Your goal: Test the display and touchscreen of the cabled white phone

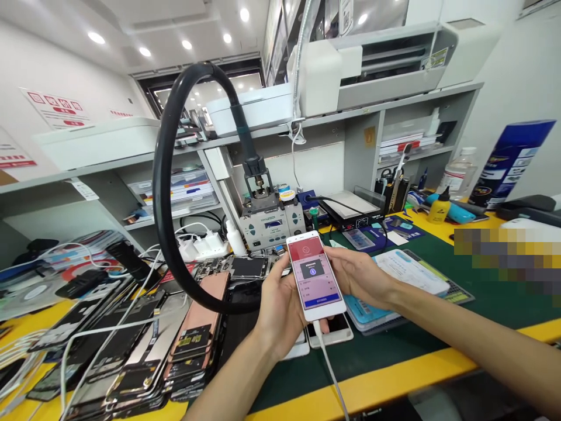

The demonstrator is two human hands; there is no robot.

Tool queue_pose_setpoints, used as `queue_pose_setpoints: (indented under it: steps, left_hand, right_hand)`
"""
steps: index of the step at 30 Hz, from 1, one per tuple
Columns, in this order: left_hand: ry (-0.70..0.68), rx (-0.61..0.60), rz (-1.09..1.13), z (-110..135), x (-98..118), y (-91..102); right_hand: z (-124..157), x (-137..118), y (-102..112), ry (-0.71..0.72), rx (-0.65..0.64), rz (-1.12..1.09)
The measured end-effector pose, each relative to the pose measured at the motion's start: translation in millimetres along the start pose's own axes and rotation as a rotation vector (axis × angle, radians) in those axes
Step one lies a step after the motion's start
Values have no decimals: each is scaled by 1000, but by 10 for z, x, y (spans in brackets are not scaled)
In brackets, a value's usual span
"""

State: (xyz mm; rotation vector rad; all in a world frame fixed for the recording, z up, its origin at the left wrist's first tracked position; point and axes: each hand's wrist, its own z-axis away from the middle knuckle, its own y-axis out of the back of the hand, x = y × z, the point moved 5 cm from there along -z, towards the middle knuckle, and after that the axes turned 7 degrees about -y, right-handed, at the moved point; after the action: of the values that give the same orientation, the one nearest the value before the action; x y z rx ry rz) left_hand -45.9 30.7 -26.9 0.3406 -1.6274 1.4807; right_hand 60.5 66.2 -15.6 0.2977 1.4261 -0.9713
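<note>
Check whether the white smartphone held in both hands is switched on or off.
On: the white smartphone has a lit screen showing a red header and blue button.

No legible text, phone (314, 275) screen lettering too small, red wall signs (59, 108) blurred

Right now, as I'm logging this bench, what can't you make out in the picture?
Head view:
- Text on the phone: too small to read.
- Most fingers of the left hand and right hand: hidden behind the phone.
- The cable: its far end is cut off by the bottom edge.
- The lower phones: largely covered by the held phone.
- The patch at right: blurred out.
</note>
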Motion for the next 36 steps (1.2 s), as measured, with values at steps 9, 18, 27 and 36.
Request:
queue_pose_setpoints:
  steps: [9,18,27,36]
  left_hand:
    - [-23,40,21,4,-24,23]
    - [-34,17,35,-31,1,-3]
    - [-18,6,50,-60,-1,-8]
    - [-34,-84,67,-59,48,-105]
  right_hand:
    - [44,0,1,25,-57,18]
    - [31,-10,60,45,-27,-33]
    - [-1,4,98,-9,-6,-43]
    - [1,-20,91,-36,-41,-42]
